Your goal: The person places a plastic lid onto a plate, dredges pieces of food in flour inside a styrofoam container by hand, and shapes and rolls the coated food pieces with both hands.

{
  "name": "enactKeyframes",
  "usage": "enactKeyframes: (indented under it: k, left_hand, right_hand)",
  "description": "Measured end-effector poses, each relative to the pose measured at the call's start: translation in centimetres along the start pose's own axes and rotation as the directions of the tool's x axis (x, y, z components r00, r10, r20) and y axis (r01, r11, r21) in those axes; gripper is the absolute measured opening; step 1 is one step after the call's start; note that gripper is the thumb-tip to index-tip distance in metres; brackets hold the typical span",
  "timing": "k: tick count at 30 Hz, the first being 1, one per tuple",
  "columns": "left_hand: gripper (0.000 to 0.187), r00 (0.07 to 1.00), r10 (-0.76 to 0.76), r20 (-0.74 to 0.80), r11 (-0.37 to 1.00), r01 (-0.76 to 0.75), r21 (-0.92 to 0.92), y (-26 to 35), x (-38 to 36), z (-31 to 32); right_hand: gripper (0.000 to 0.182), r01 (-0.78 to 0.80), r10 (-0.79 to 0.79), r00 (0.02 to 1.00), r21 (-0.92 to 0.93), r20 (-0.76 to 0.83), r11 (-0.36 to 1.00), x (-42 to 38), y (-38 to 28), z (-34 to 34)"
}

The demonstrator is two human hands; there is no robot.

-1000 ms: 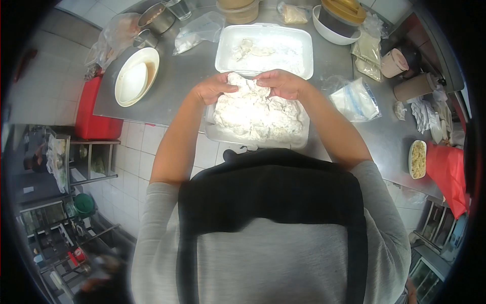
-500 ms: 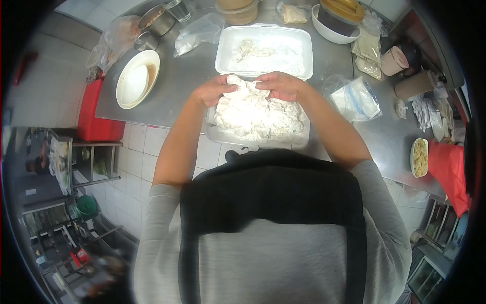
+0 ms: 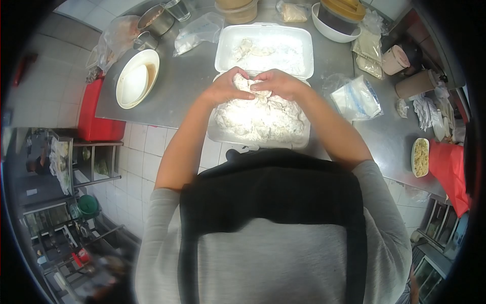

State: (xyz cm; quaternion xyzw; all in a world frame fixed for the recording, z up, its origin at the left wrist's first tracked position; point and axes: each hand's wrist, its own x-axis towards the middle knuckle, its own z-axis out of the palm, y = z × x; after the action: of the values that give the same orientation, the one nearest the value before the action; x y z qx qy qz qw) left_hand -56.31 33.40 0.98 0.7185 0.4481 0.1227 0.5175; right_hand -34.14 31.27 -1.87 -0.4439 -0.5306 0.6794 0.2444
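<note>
A flour-coated piece is pinched between the left hand and right hand. More floury pieces are heaped below.

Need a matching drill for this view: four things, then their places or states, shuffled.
Things
1. Floury piece
2. Far white tray
3. Red bag
4. Small white bowl

Places or states
A. Inside a larger oval dish
B. In the fingers of the left hand and right hand
C. Beside the dish of yellowish food
D. Just beyond the heaped near tray

Pairs: 1-B, 2-D, 3-C, 4-A
</note>
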Motion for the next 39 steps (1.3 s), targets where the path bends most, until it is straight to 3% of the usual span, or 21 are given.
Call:
enactKeyframes:
  k: [5,10,14,17,23,32,35,39]
  left_hand:
    - [0.057,0.999,-0.028,0.044,0.997,0.031,-0.064,-0.5,0.2,-0.2]
    - [0.058,0.997,0.042,0.060,0.985,-0.031,-0.170,-1.5,0.5,-0.2]
    - [0.057,0.998,0.053,0.041,0.988,-0.047,-0.146,-1.2,0.1,-0.1]
    - [0.056,0.997,0.074,0.028,0.990,-0.070,-0.119,-1.0,0.0,-0.1]
    - [0.056,0.991,0.129,0.029,0.981,-0.123,-0.150,-1.3,0.0,-0.1]
    - [0.055,0.992,0.117,0.035,0.982,-0.111,-0.154,-1.6,0.0,-0.1]
    - [0.056,0.989,0.145,0.013,0.980,-0.141,-0.143,-1.9,0.1,-0.1]
    - [0.056,0.989,0.150,0.006,0.981,-0.148,-0.125,-1.9,0.1,0.0]
  right_hand:
    - [0.039,-0.053,0.037,0.996,0.223,0.077,0.973,0.8,1.2,-0.5]
    - [0.041,-0.081,0.059,0.993,0.238,0.099,0.968,1.2,1.4,-0.9]
    - [0.046,-0.057,0.048,0.997,0.177,0.054,0.983,0.6,0.7,-0.2]
    - [0.049,-0.035,0.033,0.999,0.191,0.012,0.981,0.5,1.0,0.1]
    - [0.050,-0.052,0.030,0.997,0.299,0.078,0.953,0.8,1.4,-0.2]
    - [0.052,-0.053,0.040,0.997,0.231,0.060,0.972,0.6,1.0,0.0]
    - [0.050,-0.055,0.036,0.997,0.284,0.072,0.957,0.5,0.9,0.1]
    - [0.044,0.043,-0.044,0.998,-0.021,-0.051,0.999,-0.5,-0.3,0.9]
